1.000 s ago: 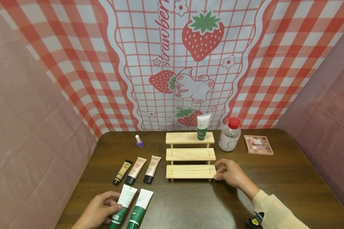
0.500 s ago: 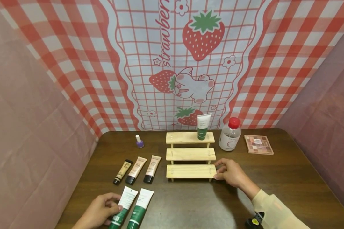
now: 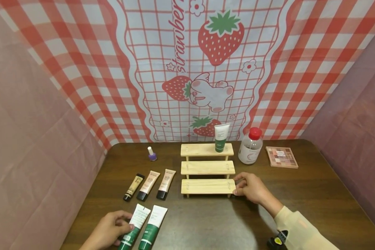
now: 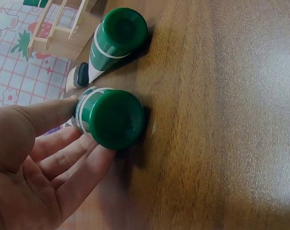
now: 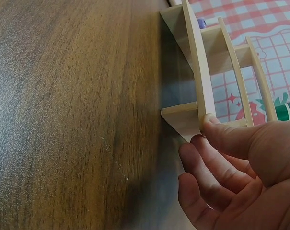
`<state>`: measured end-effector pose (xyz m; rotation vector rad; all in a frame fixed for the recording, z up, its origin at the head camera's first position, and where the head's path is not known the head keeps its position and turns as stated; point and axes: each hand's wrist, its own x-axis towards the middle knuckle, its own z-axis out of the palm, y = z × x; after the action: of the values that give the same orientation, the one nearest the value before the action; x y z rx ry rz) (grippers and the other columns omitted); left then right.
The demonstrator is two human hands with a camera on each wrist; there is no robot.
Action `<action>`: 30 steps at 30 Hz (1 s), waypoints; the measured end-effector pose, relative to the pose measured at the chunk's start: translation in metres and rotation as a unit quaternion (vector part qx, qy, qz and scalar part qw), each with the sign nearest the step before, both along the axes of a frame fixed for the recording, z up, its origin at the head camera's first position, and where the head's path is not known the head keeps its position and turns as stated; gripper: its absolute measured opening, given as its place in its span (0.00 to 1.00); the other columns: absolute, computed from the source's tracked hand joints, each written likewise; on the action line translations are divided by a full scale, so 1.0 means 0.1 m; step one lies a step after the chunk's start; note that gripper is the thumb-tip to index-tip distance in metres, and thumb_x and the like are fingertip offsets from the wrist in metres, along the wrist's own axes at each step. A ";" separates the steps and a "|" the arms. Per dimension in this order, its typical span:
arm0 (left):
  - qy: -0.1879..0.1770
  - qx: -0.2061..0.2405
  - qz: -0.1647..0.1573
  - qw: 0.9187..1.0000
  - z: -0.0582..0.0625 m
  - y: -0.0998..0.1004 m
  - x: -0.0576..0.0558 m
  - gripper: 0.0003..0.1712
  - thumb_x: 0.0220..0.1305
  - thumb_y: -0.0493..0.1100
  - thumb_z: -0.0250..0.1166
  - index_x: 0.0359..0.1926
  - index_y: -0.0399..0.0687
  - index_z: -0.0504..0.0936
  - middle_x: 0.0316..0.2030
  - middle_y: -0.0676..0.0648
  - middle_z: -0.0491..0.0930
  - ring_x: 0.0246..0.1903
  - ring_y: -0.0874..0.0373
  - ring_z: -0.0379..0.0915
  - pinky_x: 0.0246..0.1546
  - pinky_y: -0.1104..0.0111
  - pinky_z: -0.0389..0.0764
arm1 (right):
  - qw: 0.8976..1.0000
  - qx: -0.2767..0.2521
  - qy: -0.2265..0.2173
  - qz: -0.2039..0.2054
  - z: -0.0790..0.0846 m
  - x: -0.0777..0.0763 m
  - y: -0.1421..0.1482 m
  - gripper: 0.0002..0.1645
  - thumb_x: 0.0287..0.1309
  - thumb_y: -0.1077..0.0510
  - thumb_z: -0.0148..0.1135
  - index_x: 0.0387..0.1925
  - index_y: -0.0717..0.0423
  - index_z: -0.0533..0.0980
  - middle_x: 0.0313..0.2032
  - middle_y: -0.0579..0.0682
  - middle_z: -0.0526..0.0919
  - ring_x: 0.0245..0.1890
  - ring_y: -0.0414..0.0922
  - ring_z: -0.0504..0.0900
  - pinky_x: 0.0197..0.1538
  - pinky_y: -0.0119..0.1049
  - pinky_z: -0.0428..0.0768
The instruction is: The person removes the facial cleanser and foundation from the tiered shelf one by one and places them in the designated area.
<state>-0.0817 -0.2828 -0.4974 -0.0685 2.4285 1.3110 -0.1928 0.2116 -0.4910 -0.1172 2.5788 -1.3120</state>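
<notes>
My left hand [image 3: 107,227] grips a white and green squeeze tube [image 3: 138,220] at the front left, thumb on one side and fingers on the other. In the left wrist view its round green cap [image 4: 118,120] faces the camera. A matching tube [image 3: 153,227] lies just to its right. My right hand [image 3: 253,187] holds the right end of the lowest step of a three-tier wooden display shelf [image 3: 207,186]; in the right wrist view the thumb lies on the board's edge with fingertips close beneath. Another white and green tube [image 3: 220,139] stands cap-down on the top tier.
Two BB cream tubes [image 3: 149,185] and a small gold tube [image 3: 133,187] lie behind the left hand. Purple nail polish [image 3: 152,154] stands farther back. Right of the shelf are a red-capped bottle [image 3: 250,147] and an eyeshadow palette [image 3: 282,157]. A strawberry-print cloth [image 3: 218,86] hangs behind.
The tube in my left hand has shifted very slightly toward me and to the right. My right hand and the shelf have stayed in place.
</notes>
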 end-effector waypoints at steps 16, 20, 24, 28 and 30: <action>0.000 -0.035 0.042 0.999 -0.01 0.04 0.01 0.23 0.61 0.43 0.75 0.52 0.31 0.82 0.32 0.48 0.81 0.31 0.55 0.77 0.23 0.61 0.83 | 1.000 -0.010 0.003 -0.001 -0.02 0.01 0.01 0.25 0.48 0.68 0.78 0.49 0.66 0.78 0.29 0.52 0.87 0.22 0.45 0.80 0.23 0.39 0.77; 0.007 -0.036 0.051 0.998 -0.02 0.05 0.01 0.21 0.61 0.41 0.75 0.50 0.33 0.82 0.31 0.48 0.80 0.31 0.55 0.76 0.24 0.61 0.83 | 1.000 -0.009 0.003 0.001 -0.02 0.01 0.01 0.25 0.49 0.68 0.78 0.50 0.66 0.78 0.29 0.52 0.87 0.22 0.45 0.80 0.23 0.39 0.77; 0.033 -0.041 0.046 0.998 -0.03 0.05 0.01 0.17 0.60 0.39 0.74 0.47 0.34 0.83 0.29 0.49 0.79 0.28 0.58 0.75 0.25 0.67 0.80 | 1.000 -0.006 0.004 0.001 -0.02 0.00 0.01 0.25 0.48 0.68 0.78 0.49 0.66 0.78 0.30 0.52 0.88 0.23 0.44 0.80 0.25 0.39 0.78; 0.064 -0.055 0.037 0.996 -0.03 0.06 0.01 0.14 0.59 0.38 0.74 0.44 0.36 0.84 0.28 0.50 0.79 0.26 0.63 0.74 0.28 0.72 0.76 | 1.000 -0.003 0.009 0.001 -0.03 0.00 0.01 0.25 0.48 0.68 0.78 0.49 0.66 0.78 0.30 0.52 0.88 0.24 0.43 0.80 0.25 0.39 0.78; 0.081 -0.062 0.040 0.994 -0.01 0.08 0.00 0.13 0.59 0.38 0.75 0.43 0.37 0.84 0.28 0.50 0.79 0.26 0.65 0.74 0.30 0.73 0.76 | 1.000 -0.005 0.008 0.002 -0.03 0.00 0.01 0.25 0.48 0.68 0.78 0.49 0.66 0.78 0.30 0.52 0.88 0.23 0.43 0.80 0.25 0.39 0.78</action>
<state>-0.0818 -0.2750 -0.4988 -0.0969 2.6685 1.2412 -0.1931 0.2128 -0.4941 -0.1339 2.5839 -1.3281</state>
